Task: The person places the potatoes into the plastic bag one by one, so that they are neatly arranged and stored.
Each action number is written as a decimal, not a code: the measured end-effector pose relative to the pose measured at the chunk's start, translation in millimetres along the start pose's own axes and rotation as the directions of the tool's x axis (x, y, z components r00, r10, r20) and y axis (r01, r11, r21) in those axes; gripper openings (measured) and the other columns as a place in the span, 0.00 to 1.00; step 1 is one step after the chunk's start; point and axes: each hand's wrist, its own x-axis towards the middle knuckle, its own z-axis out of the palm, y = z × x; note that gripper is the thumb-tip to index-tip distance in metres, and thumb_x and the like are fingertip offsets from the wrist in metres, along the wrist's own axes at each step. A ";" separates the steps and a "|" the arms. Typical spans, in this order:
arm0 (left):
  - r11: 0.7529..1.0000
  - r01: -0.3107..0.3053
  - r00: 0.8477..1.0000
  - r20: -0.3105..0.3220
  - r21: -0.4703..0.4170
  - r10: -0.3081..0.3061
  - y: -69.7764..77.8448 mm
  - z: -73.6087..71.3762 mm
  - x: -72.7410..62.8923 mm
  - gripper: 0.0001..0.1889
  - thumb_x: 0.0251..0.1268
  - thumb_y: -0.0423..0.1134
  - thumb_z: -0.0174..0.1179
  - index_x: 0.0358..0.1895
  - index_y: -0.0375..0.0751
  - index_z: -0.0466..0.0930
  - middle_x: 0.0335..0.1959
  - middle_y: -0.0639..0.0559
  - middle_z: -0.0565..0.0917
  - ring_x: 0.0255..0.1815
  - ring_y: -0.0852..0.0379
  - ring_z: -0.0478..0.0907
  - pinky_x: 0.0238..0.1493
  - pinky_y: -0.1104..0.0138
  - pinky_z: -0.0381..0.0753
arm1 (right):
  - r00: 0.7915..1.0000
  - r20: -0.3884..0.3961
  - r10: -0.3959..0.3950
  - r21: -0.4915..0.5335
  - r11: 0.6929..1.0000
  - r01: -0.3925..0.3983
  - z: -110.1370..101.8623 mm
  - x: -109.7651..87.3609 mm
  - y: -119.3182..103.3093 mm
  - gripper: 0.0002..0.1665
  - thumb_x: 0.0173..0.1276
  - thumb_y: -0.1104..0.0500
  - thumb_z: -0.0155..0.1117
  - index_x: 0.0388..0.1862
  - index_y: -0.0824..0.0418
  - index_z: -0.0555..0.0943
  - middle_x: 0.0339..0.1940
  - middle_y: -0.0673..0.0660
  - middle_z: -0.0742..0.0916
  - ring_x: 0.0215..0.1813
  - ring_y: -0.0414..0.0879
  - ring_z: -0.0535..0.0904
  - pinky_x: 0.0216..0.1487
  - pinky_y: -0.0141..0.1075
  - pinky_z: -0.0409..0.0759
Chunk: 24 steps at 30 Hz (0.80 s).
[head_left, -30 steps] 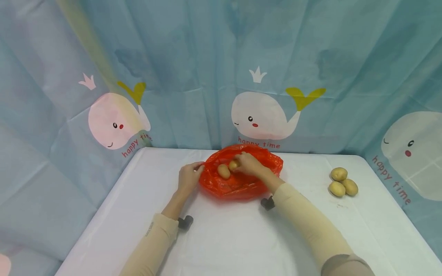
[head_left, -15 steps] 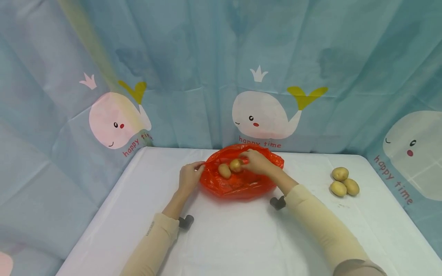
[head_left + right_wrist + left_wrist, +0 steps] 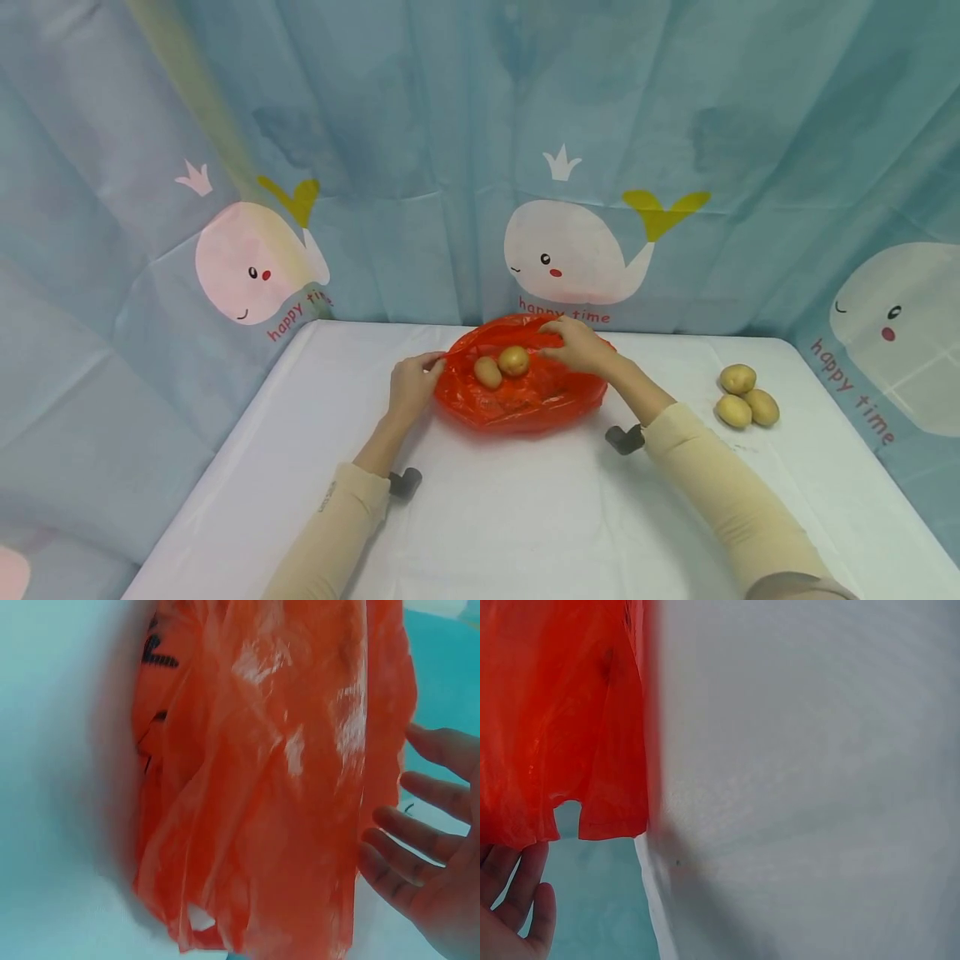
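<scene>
A red plastic bag [image 3: 517, 408] lies spread on the white table, its mouth facing up. Inside it rest two potatoes: a browner one [image 3: 487, 372] on the left and a paler one [image 3: 513, 361] beside it. My left hand [image 3: 410, 387] pinches the bag's left edge; the left wrist view catches only some of its fingers [image 3: 526, 874] at the plastic. Over the bag's right side is my right hand [image 3: 585, 346], holding nothing. Its fingers [image 3: 420, 832] are spread and loosely bent near the bag's side in the right wrist view.
Three more potatoes [image 3: 738, 379] sit in a group at the table's right. A blue curtain [image 3: 420, 167] printed with whales hangs behind and on both sides of the white table [image 3: 510, 517]. Dark wrist cameras [image 3: 625, 439] show below both hands.
My right hand has let go of the paler potato, which stays in the bag, and has drawn back to the right. The left hand keeps its place at the bag's edge.
</scene>
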 end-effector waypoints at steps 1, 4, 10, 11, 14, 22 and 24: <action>1.000 0.000 1.000 -0.001 0.000 0.000 0.4 -0.2 -0.2 0.14 0.70 0.38 0.57 0.51 0.36 0.85 0.43 0.41 0.88 0.41 0.48 0.83 0.47 0.57 0.86 | 1.000 -0.002 0.001 -0.001 1.000 -0.001 -0.9 -1.1 1.1 0.29 0.67 0.53 0.64 0.65 0.63 0.74 0.65 0.66 0.76 0.65 0.62 0.72 0.65 0.55 0.76; 1.000 -0.001 1.000 -0.003 0.004 0.001 0.0 -0.3 0.0 0.13 0.70 0.38 0.57 0.50 0.36 0.85 0.43 0.42 0.88 0.41 0.47 0.83 0.48 0.57 0.86 | 1.000 -0.005 0.003 -0.017 1.000 -0.003 -3.5 -4.3 4.3 0.29 0.68 0.53 0.64 0.65 0.63 0.74 0.67 0.66 0.75 0.67 0.62 0.70 0.66 0.57 0.74; 1.000 0.005 1.000 0.005 -0.001 -0.005 1.1 -1.0 -0.4 0.14 0.70 0.38 0.57 0.51 0.37 0.85 0.44 0.42 0.88 0.43 0.47 0.83 0.49 0.57 0.86 | 1.000 -0.020 0.012 -0.054 0.998 -0.013 -11.5 -11.8 8.7 0.29 0.67 0.52 0.65 0.64 0.63 0.75 0.68 0.67 0.74 0.71 0.64 0.67 0.68 0.60 0.70; 1.000 0.008 1.000 0.009 -0.004 -0.008 1.1 -0.9 -0.5 0.14 0.70 0.38 0.57 0.51 0.36 0.85 0.45 0.42 0.88 0.43 0.47 0.83 0.49 0.57 0.86 | 1.000 -0.025 0.014 -0.058 0.998 -0.015 -12.9 -13.1 9.5 0.29 0.67 0.52 0.65 0.64 0.63 0.75 0.68 0.68 0.74 0.71 0.65 0.66 0.68 0.61 0.69; 1.000 0.017 1.000 0.021 -0.013 -0.017 1.4 -0.6 -0.6 0.14 0.70 0.39 0.58 0.52 0.36 0.84 0.46 0.42 0.88 0.45 0.48 0.83 0.51 0.57 0.86 | 0.999 -0.041 0.019 -0.070 0.997 -0.021 -16.7 -16.3 12.8 0.28 0.67 0.53 0.65 0.63 0.63 0.76 0.69 0.68 0.73 0.72 0.66 0.64 0.68 0.63 0.67; 1.000 0.014 1.000 0.023 -0.010 -0.013 0.0 0.0 0.2 0.15 0.70 0.39 0.57 0.53 0.37 0.84 0.46 0.42 0.88 0.43 0.49 0.83 0.49 0.58 0.86 | 0.998 -0.068 0.011 -0.064 0.998 -0.015 -28.3 -22.5 21.1 0.27 0.67 0.55 0.65 0.61 0.65 0.77 0.61 0.67 0.78 0.62 0.63 0.74 0.61 0.56 0.78; 1.000 0.021 1.000 0.023 -0.016 -0.020 -0.7 -0.1 0.4 0.15 0.70 0.40 0.58 0.53 0.37 0.84 0.46 0.42 0.88 0.44 0.48 0.83 0.50 0.58 0.86 | 0.997 -0.071 0.012 -0.054 0.998 -0.016 -32.2 -25.0 22.3 0.27 0.67 0.55 0.64 0.62 0.66 0.76 0.61 0.68 0.78 0.61 0.63 0.74 0.60 0.56 0.79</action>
